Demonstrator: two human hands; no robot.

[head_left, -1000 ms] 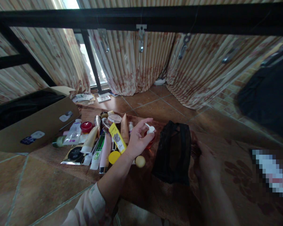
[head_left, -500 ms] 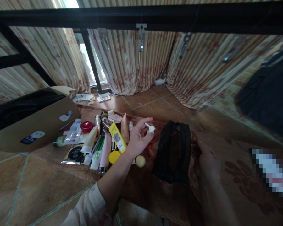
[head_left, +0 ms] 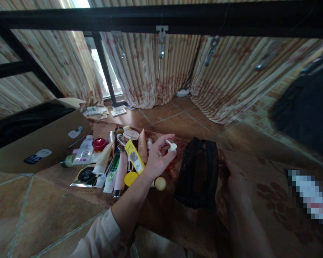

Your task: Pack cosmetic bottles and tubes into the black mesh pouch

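Pump bottle gets pinched at its white cap by left hand, lifted clear of the clutter; right hand grips the black mesh pouch, steadying it.

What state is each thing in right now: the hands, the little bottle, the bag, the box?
left hand: closed on the small bottle
small bottle: white cap on, held upright
right hand: at the black mesh bag's edge, blurred
black mesh bag: lying on the mat
cardboard box: open
red jar: lid on
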